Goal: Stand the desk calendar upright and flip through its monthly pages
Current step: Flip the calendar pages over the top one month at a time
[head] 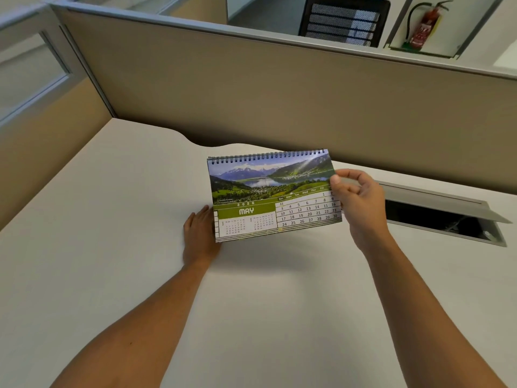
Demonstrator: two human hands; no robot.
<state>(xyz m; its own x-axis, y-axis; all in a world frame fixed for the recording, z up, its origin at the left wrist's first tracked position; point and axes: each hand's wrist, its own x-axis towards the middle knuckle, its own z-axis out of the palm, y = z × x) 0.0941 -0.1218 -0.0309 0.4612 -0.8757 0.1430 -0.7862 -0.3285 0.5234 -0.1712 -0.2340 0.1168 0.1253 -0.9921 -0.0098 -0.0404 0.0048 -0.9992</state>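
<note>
A spiral-bound desk calendar point(268, 197) stands upright on the white desk point(112, 219), its wire binding on top. It shows the May 2026 page, a mountain lake photo above a green band and date grid. My left hand point(198, 236) rests at the calendar's lower left corner, fingers tucked behind the base edge. My right hand point(355, 197) pinches the right edge of the front page between thumb and fingers.
A beige partition wall point(279, 93) runs behind the desk. An open cable hatch point(442, 217) with a raised grey lid sits at the right. Beyond the partition are a black mesh chair point(344, 21) and a red fire extinguisher point(425, 26).
</note>
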